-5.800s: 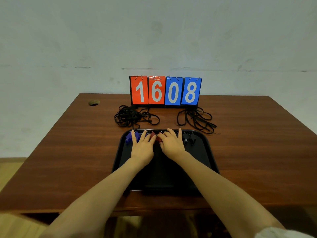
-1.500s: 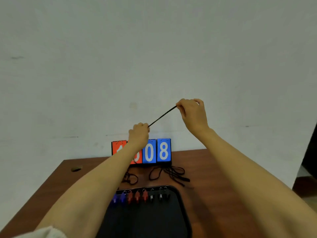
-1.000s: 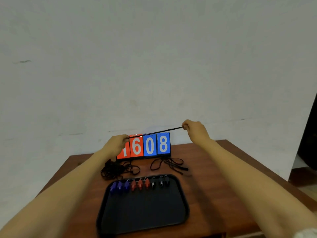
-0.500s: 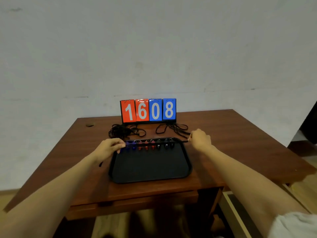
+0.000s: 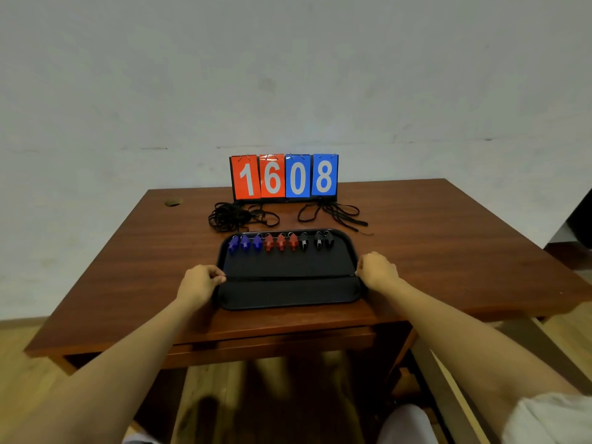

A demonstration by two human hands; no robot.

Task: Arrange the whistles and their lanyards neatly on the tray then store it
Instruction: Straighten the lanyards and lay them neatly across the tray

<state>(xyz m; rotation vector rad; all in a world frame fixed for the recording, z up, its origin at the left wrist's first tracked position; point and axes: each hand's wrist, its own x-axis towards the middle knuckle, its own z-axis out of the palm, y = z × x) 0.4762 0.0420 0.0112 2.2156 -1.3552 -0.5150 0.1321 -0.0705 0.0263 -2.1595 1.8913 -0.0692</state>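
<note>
The left grip [image 5: 198,283] sits at the left rim of the black tray [image 5: 288,305], knuckles up, with thumb and forefinger pinching the left end of a black lanyard [image 5: 288,277]. Well beyond this grip and slightly to its left, a round cable hole [image 5: 173,203] is set in the brown wooden desk [image 5: 448,245].

From the pinch the lanyard runs straight and taut to the right across the tray, from rim to rim. I cannot tell whether it lies on the tray floor or hangs just above it. Beyond the cord, between the two grips, nine whistles stand in a row along the tray's far edge: three blue whistles [image 5: 245,243], then three red whistles [image 5: 281,241], then three black whistles [image 5: 318,241].

On the desk past the tray, a tangled heap of lanyards [image 5: 234,216] lies on the left grip's side, and a looser bunch of lanyards [image 5: 333,214] lies on the right grip's side. Behind both stands a flip scoreboard [image 5: 283,176] reading 1608, with two red cards and two blue.

The right grip [image 5: 379,270] rests at the tray's right rim, fingers curled, pinching the lanyard's right end. It is about level with the left grip, and the tray lies between them.
</note>
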